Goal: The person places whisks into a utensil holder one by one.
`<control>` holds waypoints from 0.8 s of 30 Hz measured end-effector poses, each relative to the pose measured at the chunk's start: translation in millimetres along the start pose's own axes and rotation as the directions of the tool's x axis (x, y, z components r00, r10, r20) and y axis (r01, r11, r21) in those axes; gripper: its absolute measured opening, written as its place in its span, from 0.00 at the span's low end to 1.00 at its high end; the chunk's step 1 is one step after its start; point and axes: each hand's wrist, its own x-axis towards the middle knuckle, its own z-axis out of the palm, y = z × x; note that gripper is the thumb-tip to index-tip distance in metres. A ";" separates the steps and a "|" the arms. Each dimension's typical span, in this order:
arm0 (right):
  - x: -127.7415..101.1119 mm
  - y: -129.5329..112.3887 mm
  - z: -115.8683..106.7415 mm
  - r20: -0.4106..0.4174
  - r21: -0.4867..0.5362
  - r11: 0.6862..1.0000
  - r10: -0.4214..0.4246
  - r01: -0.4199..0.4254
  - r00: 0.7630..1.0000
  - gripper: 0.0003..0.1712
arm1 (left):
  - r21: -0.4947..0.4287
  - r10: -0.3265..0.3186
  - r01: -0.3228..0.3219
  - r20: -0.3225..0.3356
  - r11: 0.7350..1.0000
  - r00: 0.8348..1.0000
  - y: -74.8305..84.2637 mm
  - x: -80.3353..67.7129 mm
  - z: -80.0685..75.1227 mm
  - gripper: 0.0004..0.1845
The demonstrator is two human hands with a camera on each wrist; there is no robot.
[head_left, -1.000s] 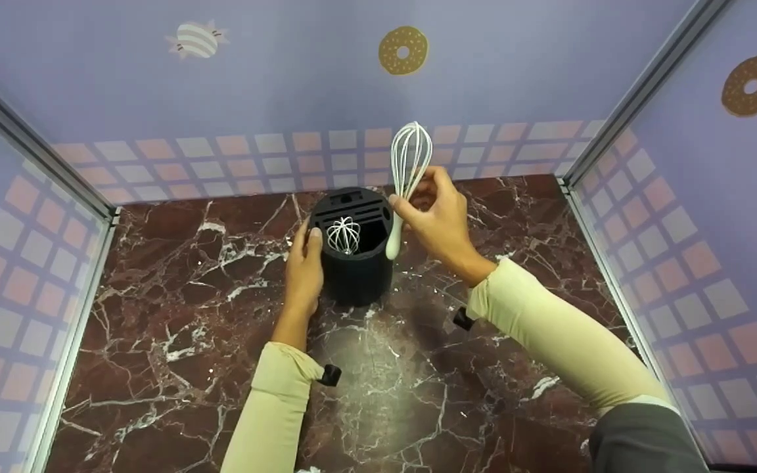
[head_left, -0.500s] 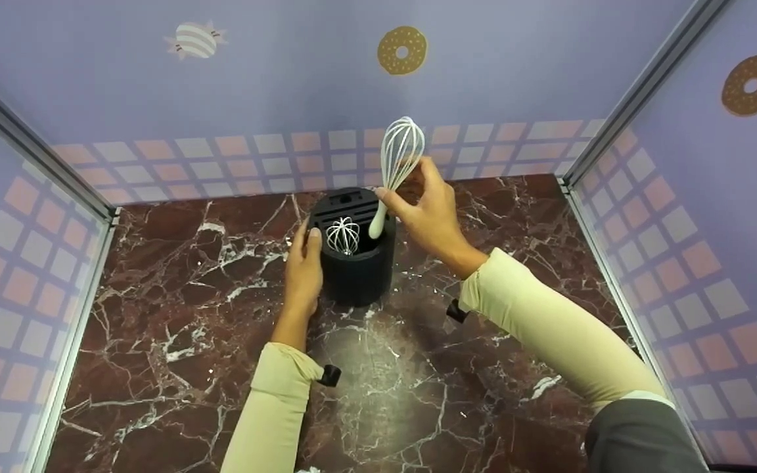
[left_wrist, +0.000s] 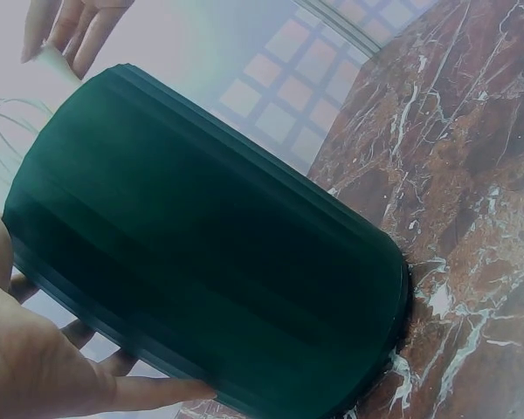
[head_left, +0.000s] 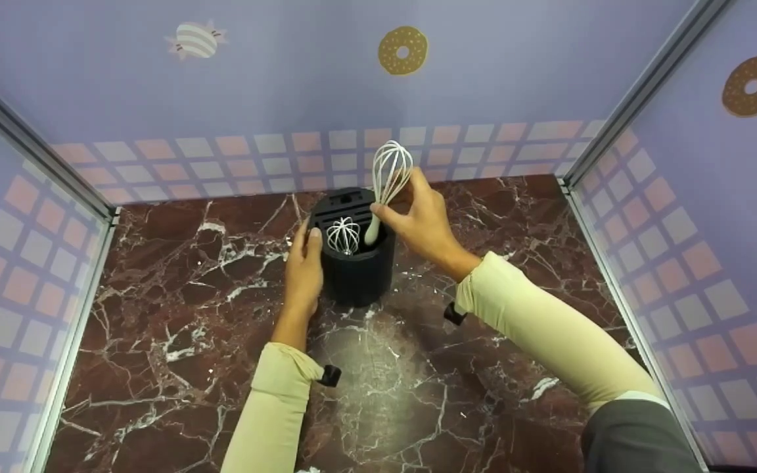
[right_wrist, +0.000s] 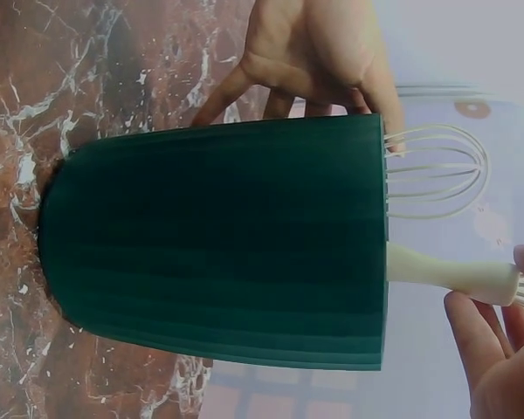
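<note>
A dark, ribbed utensil holder [head_left: 357, 279] stands upright on the marbled surface, black in the head view and dark green in the wrist views. My left hand [head_left: 304, 269] holds its left side, thumb at the near rim and fingers along the far side. My right hand [head_left: 426, 220] pinches a whisk [head_left: 391, 172] where wires meet handle, wires upward. The whisk's pale handle [right_wrist: 445, 271] points down into the front compartment; its lower end is hidden behind the rim in the right wrist view. A smaller whisk [head_left: 344, 235] stands wires-up in that compartment's left part.
Narrow slots [head_left: 345, 207] cross the back of the holder's top. A purple patterned wall [head_left: 273, 85] rises close behind it, and side panels [head_left: 700, 282] flank the marbled surface [head_left: 207, 368]. Small black devices [head_left: 330, 376] sit on the wrists.
My right hand has brought the whisk leftward over the holder and then lowered it, handle end into the front compartment. My left hand and the holder stay in place.
</note>
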 end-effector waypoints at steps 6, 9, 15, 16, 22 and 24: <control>-2.3 5.1 0.4 0.006 -0.042 0.999 0.021 -0.021 1.000 0.31 | -0.003 0.000 0.000 0.002 1.000 1.000 0.0 -0.3 -0.2 0.34; -3.4 8.3 1.4 -0.009 -0.095 0.995 0.030 -0.030 1.000 0.35 | 0.006 -0.004 0.004 -0.002 1.000 1.000 -0.2 -0.2 0.1 0.33; -5.1 15.3 5.5 -0.030 -0.178 0.984 0.011 -0.017 0.999 0.40 | 0.030 -0.014 0.014 -0.014 0.999 1.000 0.0 0.4 0.4 0.33; -5.4 16.7 6.4 -0.029 -0.188 0.982 0.010 -0.015 1.000 0.40 | 0.031 -0.015 0.015 -0.015 0.999 1.000 0.2 0.1 0.3 0.33; -7.9 23.4 10.0 -0.012 -0.182 0.982 0.041 -0.042 0.999 0.41 | 0.043 -0.024 0.025 -0.014 0.999 1.000 0.0 -0.4 -0.4 0.33; -8.2 24.9 11.2 0.000 -0.133 0.990 0.048 -0.047 0.999 0.42 | 0.047 -0.028 0.029 -0.015 0.998 0.999 -0.3 -0.1 -0.8 0.33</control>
